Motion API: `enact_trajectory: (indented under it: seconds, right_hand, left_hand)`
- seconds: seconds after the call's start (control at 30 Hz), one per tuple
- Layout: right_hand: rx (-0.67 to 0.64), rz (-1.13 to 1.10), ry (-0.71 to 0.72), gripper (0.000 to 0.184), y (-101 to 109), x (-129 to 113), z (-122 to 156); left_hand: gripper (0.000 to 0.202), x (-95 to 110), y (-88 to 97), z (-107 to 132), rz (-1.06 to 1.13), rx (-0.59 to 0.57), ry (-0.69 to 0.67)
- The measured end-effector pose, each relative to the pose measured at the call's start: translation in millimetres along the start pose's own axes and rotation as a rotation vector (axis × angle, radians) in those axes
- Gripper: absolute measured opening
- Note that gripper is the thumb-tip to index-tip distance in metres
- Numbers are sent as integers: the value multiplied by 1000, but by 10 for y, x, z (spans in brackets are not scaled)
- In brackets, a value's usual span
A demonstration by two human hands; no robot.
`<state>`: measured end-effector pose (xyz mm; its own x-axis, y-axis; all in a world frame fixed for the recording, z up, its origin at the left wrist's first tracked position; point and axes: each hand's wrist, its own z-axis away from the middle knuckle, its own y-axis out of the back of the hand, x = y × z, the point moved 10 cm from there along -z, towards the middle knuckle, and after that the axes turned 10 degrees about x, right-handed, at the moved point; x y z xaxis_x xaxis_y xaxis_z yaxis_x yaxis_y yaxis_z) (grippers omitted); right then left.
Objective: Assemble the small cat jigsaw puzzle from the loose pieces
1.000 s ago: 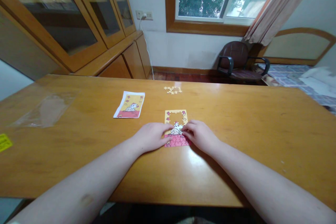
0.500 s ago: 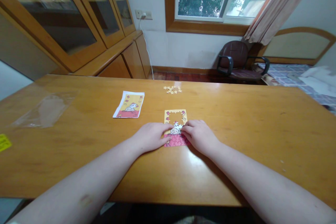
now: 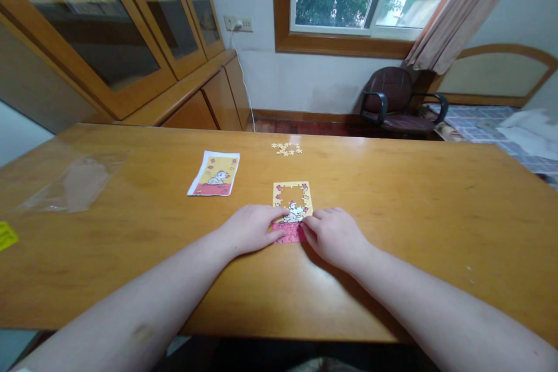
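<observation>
A small jigsaw puzzle [image 3: 291, 235] lies on the table in front of me. Its lower part is pink, a white cartoon animal shows in the middle, and a gap in the upper part bares the wood. My left hand [image 3: 254, 229] rests at its left edge, thumb and forefinger apart on the pieces. At the lower right, my right hand [image 3: 333, 235] is closed with its fingertips pressed together on the puzzle; whether they pinch a piece is hidden. Farther back lies a cluster of loose yellow puzzle pieces [image 3: 286, 150].
A printed picture sheet [image 3: 217, 177] with the same design lies left of the puzzle. On the wooden table [image 3: 414, 203] there is also a clear plastic bag [image 3: 82, 182] and a yellow label [image 3: 7, 235] at the left. An office chair [image 3: 392, 93] stands beyond.
My right hand has slid slightly down and right along the puzzle, baring more of its right edge. My left hand has hardly moved.
</observation>
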<state>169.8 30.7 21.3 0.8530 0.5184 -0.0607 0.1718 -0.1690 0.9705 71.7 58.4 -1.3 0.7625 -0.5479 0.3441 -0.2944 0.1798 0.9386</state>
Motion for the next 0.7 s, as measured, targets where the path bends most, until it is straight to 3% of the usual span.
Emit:
enact_trajectory:
  seconds: [0.37,0.7]
  right_hand:
    - [-101,8,-67,35,-79,28,11]
    - [-99,30,-110,43,-103,94,-22]
  left_hand:
    - [44,9,0,-2,-7,-23,8]
    - [42,34,11,-4,2,-25,-2]
